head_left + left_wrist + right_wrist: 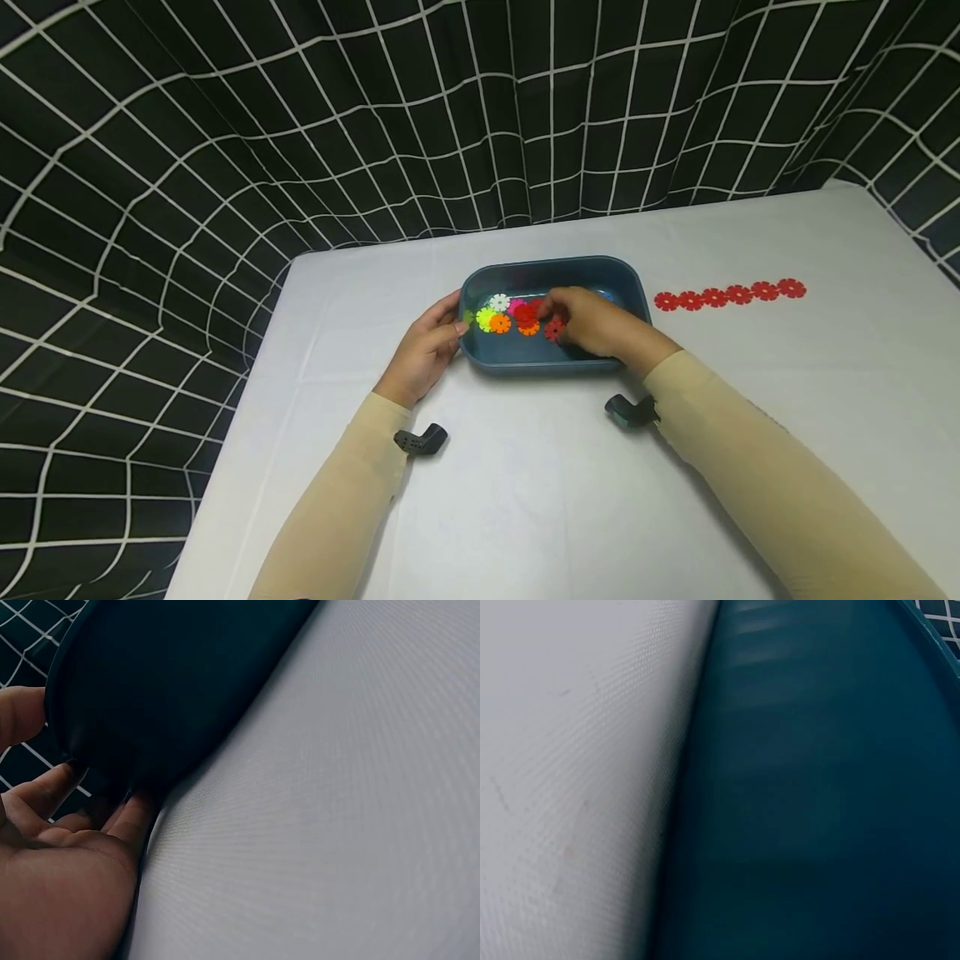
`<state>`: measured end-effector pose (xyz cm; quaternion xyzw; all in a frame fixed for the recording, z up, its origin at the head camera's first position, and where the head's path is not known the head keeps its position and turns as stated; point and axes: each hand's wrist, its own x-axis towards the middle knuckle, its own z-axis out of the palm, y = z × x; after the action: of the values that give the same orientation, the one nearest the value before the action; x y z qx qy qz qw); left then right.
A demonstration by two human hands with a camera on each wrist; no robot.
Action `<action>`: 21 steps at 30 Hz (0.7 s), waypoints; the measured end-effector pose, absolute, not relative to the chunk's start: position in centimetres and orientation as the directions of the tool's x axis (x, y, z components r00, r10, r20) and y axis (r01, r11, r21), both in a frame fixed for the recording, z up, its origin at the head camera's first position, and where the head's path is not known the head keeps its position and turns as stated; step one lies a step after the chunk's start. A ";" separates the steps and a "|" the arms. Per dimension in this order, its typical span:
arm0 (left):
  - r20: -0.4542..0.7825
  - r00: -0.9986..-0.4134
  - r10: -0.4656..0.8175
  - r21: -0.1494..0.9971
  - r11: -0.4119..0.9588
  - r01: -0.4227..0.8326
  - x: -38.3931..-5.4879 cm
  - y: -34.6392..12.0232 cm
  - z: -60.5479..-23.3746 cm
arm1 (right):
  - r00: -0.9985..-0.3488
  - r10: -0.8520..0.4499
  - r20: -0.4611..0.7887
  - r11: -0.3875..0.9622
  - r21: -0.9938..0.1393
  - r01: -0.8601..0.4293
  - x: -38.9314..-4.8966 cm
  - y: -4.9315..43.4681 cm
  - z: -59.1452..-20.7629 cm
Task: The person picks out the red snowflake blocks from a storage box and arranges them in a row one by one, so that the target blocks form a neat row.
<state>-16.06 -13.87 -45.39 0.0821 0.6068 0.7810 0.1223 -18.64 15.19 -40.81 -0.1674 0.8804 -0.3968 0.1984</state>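
A dark teal plastic tray [547, 367] stands on the table with several flower-shaped interlocking discs inside. My left hand [423, 354] holds the tray's left end, thumb over the rim and fingers outside; the left wrist view shows these fingers [133, 821] against the tray's outer wall. My right hand [596, 323] reaches inside, its curled fingers at the red discs [527, 314]. Another red disc [554, 331] is by its fingers; whether it is pinched cannot be seen. The right wrist view shows only the tray's outer wall [802, 787] and the cloth, not the hand.
Right of the tray, a row of several red discs [739, 294] lies on the white tablecloth [510, 483]. White [499, 302], yellow [487, 319] and orange [500, 324] discs lie in the tray's left half. A black curtain with white grid lines [480, 125] hangs behind the table.
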 end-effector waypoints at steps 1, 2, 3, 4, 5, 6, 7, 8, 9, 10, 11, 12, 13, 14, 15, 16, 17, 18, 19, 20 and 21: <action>-0.018 -0.956 0.292 0.968 -0.233 -0.090 -16.1 -13.9 -45.4 | -0.869 -0.446 -0.215 0.627 -0.767 -0.132 -18.6 15.2 -40.8; -0.016 -0.956 0.293 0.968 -0.234 -0.088 -16.1 -13.9 -45.4 | -0.872 -0.441 -0.213 0.622 -0.773 -0.126 -18.6 15.2 -40.8; -0.016 -0.956 0.292 0.968 -0.236 -0.088 -16.1 -13.9 -45.4 | -0.875 -0.438 -0.208 0.617 -0.777 -0.125 -18.6 15.2 -40.7; -0.016 -0.956 0.293 0.967 -0.239 -0.089 -16.1 -13.9 -45.4 | -0.878 -0.433 -0.202 0.612 -0.781 -0.122 -18.6 15.3 -40.7; -0.015 -0.956 0.294 0.966 -0.242 -0.089 -16.1 -13.9 -45.5 | -0.882 -0.428 -0.195 0.606 -0.786 -0.121 -18.6 15.3 -40.7; -0.014 -0.956 0.294 0.966 -0.244 -0.089 -16.1 -13.9 -45.5 | -0.887 -0.422 -0.187 0.601 -0.790 -0.119 -18.6 15.4 -40.7; -0.012 -0.955 0.295 0.966 -0.243 -0.087 -16.1 -13.9 -45.5 | -0.891 -0.417 -0.179 0.593 -0.797 -0.118 -18.6 15.5 -40.6; -0.011 -0.955 0.296 0.966 -0.244 -0.086 -16.1 -13.9 -45.5 | -0.895 -0.412 -0.173 0.585 -0.803 -0.114 -18.6 15.5 -40.6; -0.010 -0.955 0.296 0.966 -0.243 -0.086 -16.2 -13.9 -45.5 | -0.898 -0.406 -0.169 0.577 -0.809 -0.109 -18.6 15.6 -40.6; -0.009 -0.955 0.298 0.967 -0.241 -0.084 -16.2 -13.9 -45.5 | -0.902 -0.399 -0.166 0.568 -0.817 -0.101 -18.6 15.7 -40.6; -0.008 -0.955 0.298 0.967 -0.240 -0.083 -16.2 -13.9 -45.5 | -0.904 -0.393 -0.167 0.555 -0.827 -0.088 -18.6 15.7 -40.5; -0.007 -0.954 0.299 0.967 -0.240 -0.082 -16.1 -13.9 -45.5 | -0.908 -0.385 -0.169 0.544 -0.836 -0.075 -18.5 15.8 -40.5; -0.005 -0.954 0.300 0.968 -0.239 -0.080 -16.1 -13.8 -45.5 | -0.910 -0.377 -0.172 0.533 -0.844 -0.062 -18.5 15.9 -40.5; -0.005 -0.953 0.301 0.968 -0.238 -0.080 -16.1 -13.8 -45.5 | -0.912 -0.371 -0.176 0.523 -0.851 -0.048 -18.4 16.0 -40.5; -0.004 -0.953 0.303 0.968 -0.237 -0.080 -16.1 -13.8 -45.5 | -0.913 -0.366 -0.179 0.511 -0.859 -0.037 -18.4 16.0 -40.4; -0.005 -0.953 0.302 0.968 -0.238 -0.080 -16.1 -13.8 -45.4 | -0.915 -0.362 -0.181 0.500 -0.865 -0.026 -18.3 16.1 -40.4; -0.004 -0.953 0.302 0.968 -0.238 -0.080 -16.1 -13.8 -45.5 | -0.916 -0.358 -0.182 0.486 -0.874 -0.017 -18.3 16.1 -40.4; -0.004 -0.953 0.302 0.968 -0.237 -0.079 -16.1 -13.9 -45.4 | -0.917 -0.357 -0.180 0.476 -0.879 -0.013 -18.3 16.1 -40.4; -0.004 -0.953 0.302 0.969 -0.236 -0.079 -16.1 -13.9 -45.4 | -0.918 -0.356 -0.177 0.465 -0.885 -0.009 -18.2 16.1 -40.4; -0.004 -0.953 0.301 0.969 -0.235 -0.078 -16.1 -13.9 -45.4 | -0.919 -0.354 -0.173 0.454 -0.891 -0.007 -18.2 16.2 -40.4; -0.004 -0.954 0.301 0.969 -0.236 -0.079 -16.1 -13.9 -45.4 | -0.921 -0.351 -0.167 0.440 -0.898 -0.005 -18.2 16.2 -40.4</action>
<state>-16.12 -13.88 -45.44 0.0916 0.6061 0.7807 0.1214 -18.16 16.16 -40.43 -0.1069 0.8320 -0.5181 0.1671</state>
